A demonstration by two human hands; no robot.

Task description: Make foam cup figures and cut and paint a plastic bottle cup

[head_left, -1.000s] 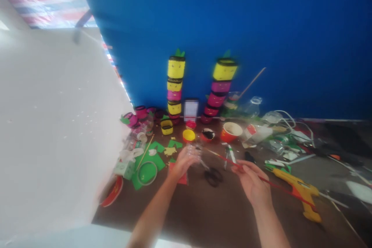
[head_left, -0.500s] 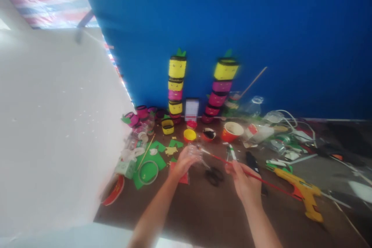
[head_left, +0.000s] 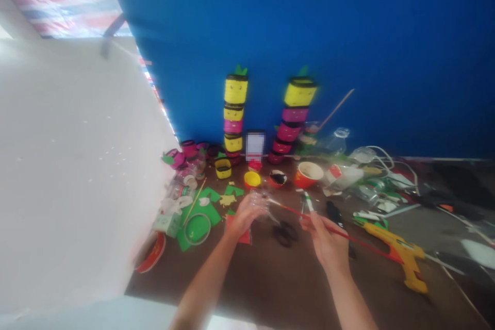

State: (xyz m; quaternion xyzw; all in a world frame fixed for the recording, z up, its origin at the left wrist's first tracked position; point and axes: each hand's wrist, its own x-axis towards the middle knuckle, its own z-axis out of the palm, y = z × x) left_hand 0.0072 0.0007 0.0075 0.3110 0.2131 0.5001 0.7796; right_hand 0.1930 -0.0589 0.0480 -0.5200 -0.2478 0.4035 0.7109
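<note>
My left hand (head_left: 248,212) is closed around a small clear plastic piece (head_left: 260,203), partly hidden by its fingers. A long thin red brush (head_left: 363,244) lies across my right hand (head_left: 328,240), whose fingers pinch it. The brush's pale tip points left and reaches the clear plastic. Black-handled scissors (head_left: 284,233) lie on the brown table (head_left: 270,278) between the hands. Beyond them stand a yellow cup (head_left: 252,180), a cup with dark contents (head_left: 277,179) and a larger red and white cup (head_left: 308,175).
Two stacks, the left one (head_left: 233,113) and the right one (head_left: 292,118), rise before the blue wall (head_left: 348,26). Green sheets (head_left: 209,214) and a tape roll lie left. A yellow glue gun (head_left: 404,252), plastic bottles and scraps crowd the right.
</note>
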